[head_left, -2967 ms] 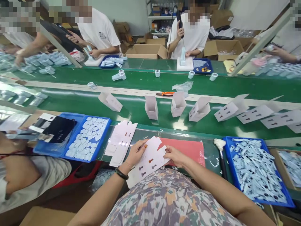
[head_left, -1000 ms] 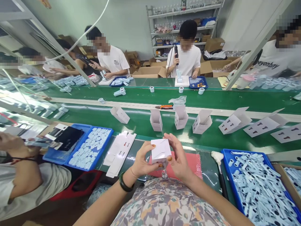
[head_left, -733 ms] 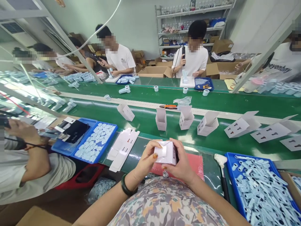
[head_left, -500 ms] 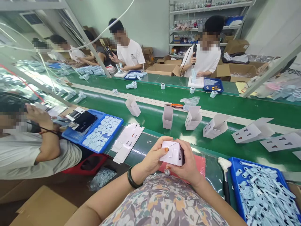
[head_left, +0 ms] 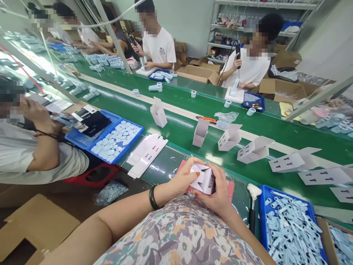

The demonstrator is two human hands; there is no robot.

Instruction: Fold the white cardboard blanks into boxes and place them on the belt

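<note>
A small white cardboard box (head_left: 205, 183) is held between my two hands, close in front of my body. My left hand (head_left: 188, 176) grips its left side, with the thumb pressing on the end flaps. Around the right side, my right hand (head_left: 217, 189) has its fingers along the far edge and its thumb low at the near edge. The flaps at the box's facing end are folded partly inward, with gaps between them. Under the hands lies a red mat (head_left: 231, 188). To the left rest flattened white box blanks (head_left: 147, 154) with small printed pictures.
Open-topped white boxes (head_left: 228, 139) line the green conveyor (head_left: 176, 127), with pliers (head_left: 207, 119) behind. A white-headed mallet (head_left: 253, 206) and a blue tray (head_left: 263, 221) of light-blue parts are at right. One co-worker (head_left: 41, 147) sits at left; others work across the belt.
The flaps at the box's end looked nearly flat before; now they are bent inward with gaps. Both hands keep their hold. My view has shifted, and the co-worker opposite has moved the tool.
</note>
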